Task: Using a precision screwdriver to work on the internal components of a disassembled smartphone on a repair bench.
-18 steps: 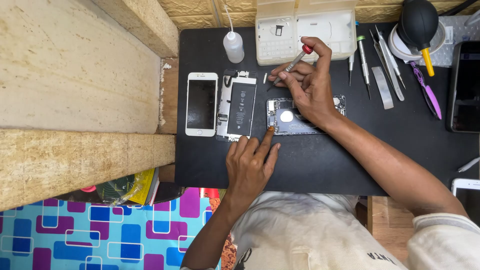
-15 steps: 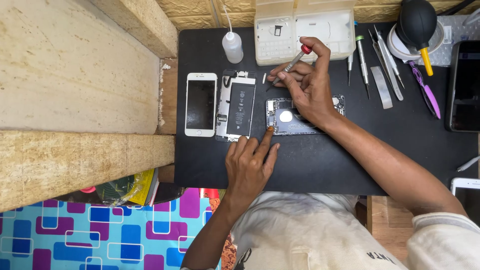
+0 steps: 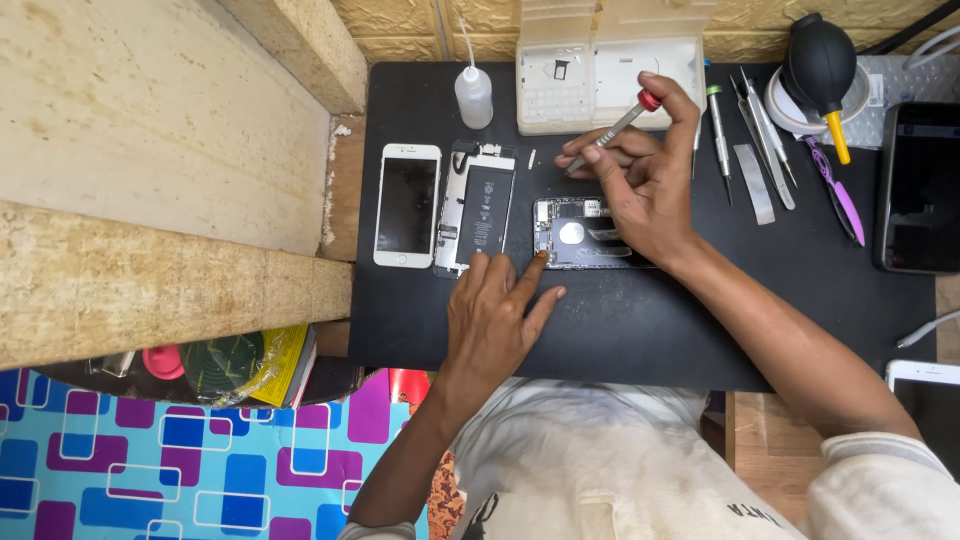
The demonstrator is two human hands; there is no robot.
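Your right hand point(image 3: 645, 185) pinched a red-capped screwdriver point(image 3: 612, 130), tip angled down-left toward the opened phone chassis point(image 3: 585, 235), which lay crosswise on the black desk point(image 3: 640, 320) directly under that hand. Your left hand point(image 3: 490, 320) held nothing, fingers spread, index fingertip touching the chassis's near left corner.

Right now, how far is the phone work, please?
Done: the screen lies apart, and the open body shows its battery. In hand: the right hand holds a screwdriver over a back shell, which the left hand steadies. Left: all three pieces are still separate.
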